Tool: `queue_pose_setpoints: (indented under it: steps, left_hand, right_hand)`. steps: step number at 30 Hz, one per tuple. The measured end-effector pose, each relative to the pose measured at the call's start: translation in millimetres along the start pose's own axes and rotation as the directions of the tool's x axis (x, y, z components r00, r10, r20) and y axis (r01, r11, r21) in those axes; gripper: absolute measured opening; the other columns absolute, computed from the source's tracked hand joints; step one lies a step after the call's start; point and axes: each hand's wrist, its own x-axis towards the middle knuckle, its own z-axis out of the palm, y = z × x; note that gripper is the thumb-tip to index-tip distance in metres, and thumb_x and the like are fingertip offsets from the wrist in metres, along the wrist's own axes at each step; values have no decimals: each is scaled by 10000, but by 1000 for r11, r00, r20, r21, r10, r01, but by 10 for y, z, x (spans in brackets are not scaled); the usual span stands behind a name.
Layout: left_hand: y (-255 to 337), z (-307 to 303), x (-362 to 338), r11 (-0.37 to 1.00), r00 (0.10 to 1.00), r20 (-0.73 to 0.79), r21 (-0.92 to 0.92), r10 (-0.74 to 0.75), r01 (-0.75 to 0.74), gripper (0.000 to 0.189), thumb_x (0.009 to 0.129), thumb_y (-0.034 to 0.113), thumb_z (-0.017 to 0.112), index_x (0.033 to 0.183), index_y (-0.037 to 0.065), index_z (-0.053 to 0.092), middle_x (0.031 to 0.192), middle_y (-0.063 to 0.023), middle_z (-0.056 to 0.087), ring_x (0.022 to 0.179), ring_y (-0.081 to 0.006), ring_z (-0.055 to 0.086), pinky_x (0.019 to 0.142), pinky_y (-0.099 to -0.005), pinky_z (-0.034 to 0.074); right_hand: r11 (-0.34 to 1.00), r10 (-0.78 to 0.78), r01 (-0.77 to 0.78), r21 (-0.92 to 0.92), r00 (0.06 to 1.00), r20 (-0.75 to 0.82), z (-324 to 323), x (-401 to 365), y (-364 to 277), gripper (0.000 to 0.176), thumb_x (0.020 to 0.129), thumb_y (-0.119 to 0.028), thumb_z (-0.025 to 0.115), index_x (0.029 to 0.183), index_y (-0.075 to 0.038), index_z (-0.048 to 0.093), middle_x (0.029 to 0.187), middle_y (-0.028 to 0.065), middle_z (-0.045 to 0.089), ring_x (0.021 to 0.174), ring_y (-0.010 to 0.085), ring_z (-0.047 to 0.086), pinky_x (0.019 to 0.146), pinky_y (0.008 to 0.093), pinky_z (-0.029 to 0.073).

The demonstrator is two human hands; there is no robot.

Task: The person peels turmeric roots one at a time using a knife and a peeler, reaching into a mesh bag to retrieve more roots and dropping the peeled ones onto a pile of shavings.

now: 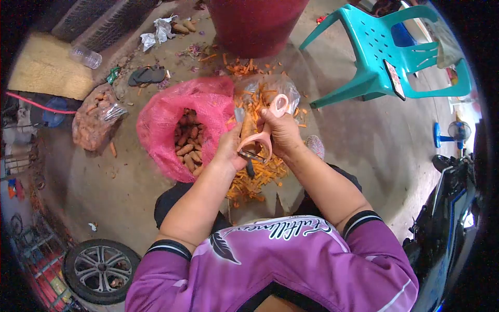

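Observation:
My left hand [231, 148] is closed around a brownish root vegetable [249, 126], which points away from me. A pale metal blade-like piece shows beside its fingers. In my right hand [282, 130] is a pink peeler [279, 104], its head low over the near end of the vegetable. Orange peelings [260, 174] lie on the floor beneath both hands and on a clear plastic bag [288, 89] just beyond. To the left stands an open pink mesh sack [158, 112] with several brown root vegetables [188, 148] inside.
A red tub [254, 26] stands ahead, with a green plastic chair [371, 57] at its right holding a phone [394, 79]. On the left are a filled plastic bag [89, 125], a dark sandal [147, 76] and a wheel [101, 270]. A motorcycle [447, 223] is at right.

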Motion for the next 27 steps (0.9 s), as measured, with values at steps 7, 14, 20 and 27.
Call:
queue_pose_setpoints:
  steps: [7, 14, 20, 27]
  left_hand:
    - [-91, -15, -146, 998, 998, -11, -13, -58, 58, 258, 839, 250, 469, 1028, 75, 492, 916, -79, 558, 803, -213, 564, 725, -369, 474]
    - [-89, -114, -155, 968, 960, 132, 83, -246, 237, 279, 842, 318, 445, 973, 77, 498, 841, -56, 548, 710, -161, 546, 549, -302, 454]
    - [-44, 43, -219, 960, 959, 82, 98, -272, 263, 420, 834, 477, 394, 933, 78, 479, 687, -16, 504, 557, -126, 475, 454, -237, 401]
    - [-30, 252, -306, 990, 994, -108, 131, -28, 42, 377, 846, 405, 409, 996, 69, 486, 780, -35, 552, 663, -180, 561, 526, -291, 455]
  right_hand:
    - [999, 29, -25, -48, 996, 82, -83, 65, 70, 254, 702, -151, 667, 829, -40, 477, 634, 69, 514, 495, 163, 499, 466, 296, 441]
    - [988, -103, 100, -122, 994, -23, -132, 182, -31, 196, 746, -147, 614, 832, -40, 475, 665, 49, 511, 563, 151, 504, 514, 277, 445]
    - [969, -245, 212, -129, 902, -356, -597, 552, -348, 232, 736, -188, 635, 791, -3, 506, 719, 60, 522, 634, 140, 508, 551, 261, 430]
    - [998, 14, -7, -56, 991, 133, -90, -6, -43, 233, 709, -183, 658, 816, -51, 499, 712, 47, 531, 626, 147, 521, 564, 267, 437]
